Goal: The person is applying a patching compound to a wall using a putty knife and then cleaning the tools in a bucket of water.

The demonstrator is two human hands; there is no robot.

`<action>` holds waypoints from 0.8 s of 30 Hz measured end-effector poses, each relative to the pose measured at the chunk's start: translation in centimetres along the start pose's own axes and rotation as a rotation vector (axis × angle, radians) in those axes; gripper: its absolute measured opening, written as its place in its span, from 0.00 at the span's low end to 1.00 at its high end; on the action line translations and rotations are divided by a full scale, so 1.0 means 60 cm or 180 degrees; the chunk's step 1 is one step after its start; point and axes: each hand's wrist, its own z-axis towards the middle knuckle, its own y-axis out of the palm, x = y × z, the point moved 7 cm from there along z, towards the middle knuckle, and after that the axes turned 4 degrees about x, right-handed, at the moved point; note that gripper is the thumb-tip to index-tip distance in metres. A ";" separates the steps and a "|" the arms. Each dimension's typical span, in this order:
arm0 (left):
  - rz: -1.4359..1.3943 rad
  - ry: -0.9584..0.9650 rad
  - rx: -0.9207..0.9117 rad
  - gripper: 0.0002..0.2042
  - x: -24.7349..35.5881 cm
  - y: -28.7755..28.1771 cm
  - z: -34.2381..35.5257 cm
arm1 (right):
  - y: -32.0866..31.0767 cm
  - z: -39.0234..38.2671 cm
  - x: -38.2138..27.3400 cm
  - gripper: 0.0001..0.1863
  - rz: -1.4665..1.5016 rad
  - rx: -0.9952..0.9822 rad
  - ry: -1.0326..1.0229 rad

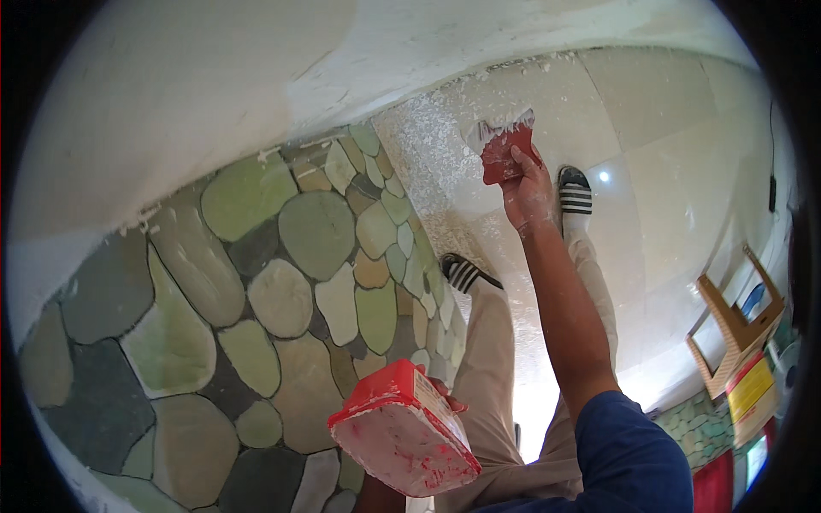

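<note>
My right hand (528, 195), dusted with white, is closed round a red putty knife (505, 156). White putty coats the knife's broad far edge, held out in front of me near the base of the wall. Low in the view, my left hand (450, 397) grips a red plastic tub (376, 389) from its right side. Only some of its fingers show; the tub covers the rest. White paste with red showing through covers the tub's face toward me.
A pale wall (214, 77) curves across the far side. Left lies flat-stone paving (316, 235); white flecks cover the tiled floor (650, 154) along the wall. My striped slippers (575, 195) stand on it. A wooden stool (737, 325) and a yellow-red bag (753, 389) are at right.
</note>
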 end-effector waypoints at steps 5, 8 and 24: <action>-0.0021 -0.0194 0.0343 0.38 -0.019 0.019 0.019 | -0.014 0.000 -0.024 0.18 0.0296 0.0032 -0.0072; 0.0377 -0.0226 0.0493 0.38 -0.020 0.014 0.023 | -0.025 0.007 -0.043 0.18 0.0418 0.0037 -0.0075; 0.0828 -0.0495 0.0835 0.37 -0.083 0.045 0.104 | -0.068 0.044 -0.151 0.20 0.0730 0.0103 -0.0411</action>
